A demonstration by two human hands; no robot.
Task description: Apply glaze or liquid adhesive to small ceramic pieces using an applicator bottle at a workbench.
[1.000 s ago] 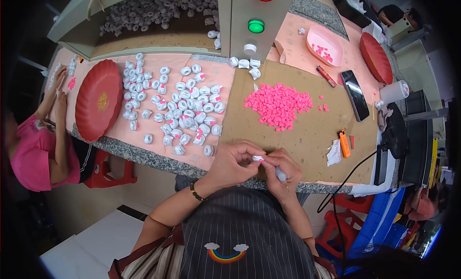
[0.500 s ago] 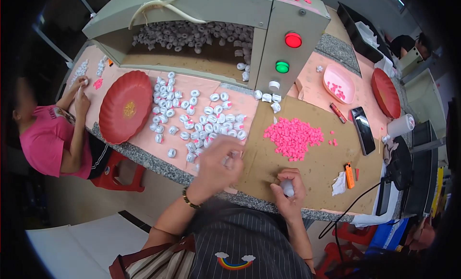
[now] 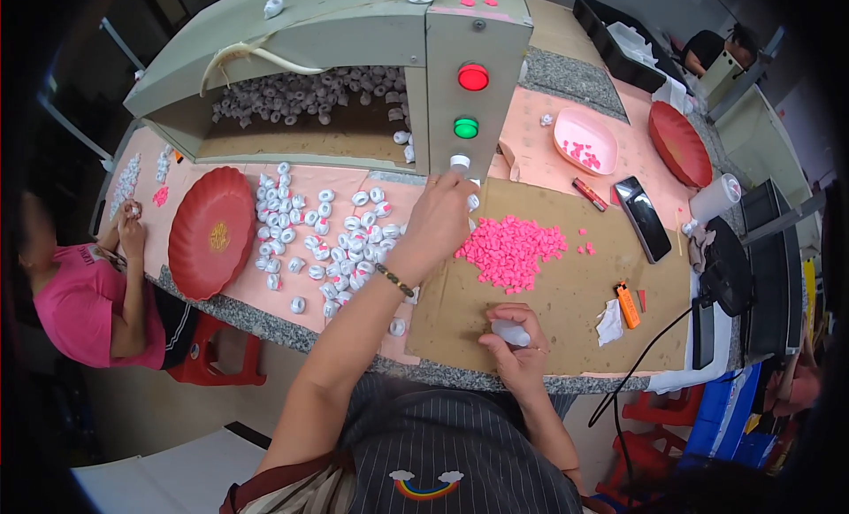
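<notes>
Pink-topped and edged in grey stone, the workbench [image 3: 548, 142] carries a brown cardboard sheet [image 3: 566, 310] where the right hand [image 3: 517, 341] rests near the front edge, fingers curled around a small white cap [image 3: 511, 333]. The left hand [image 3: 442, 215] is stretched well forward — far from the right — its fingertips closed on a white cap [image 3: 460, 163] at the foot of the grey machine's panel [image 3: 473, 63], just under the green lamp [image 3: 466, 127]. Loose white caps [image 3: 327, 240] lie left of that arm, a heap of pink pieces [image 3: 510, 249] to its right — between the two hands.
</notes>
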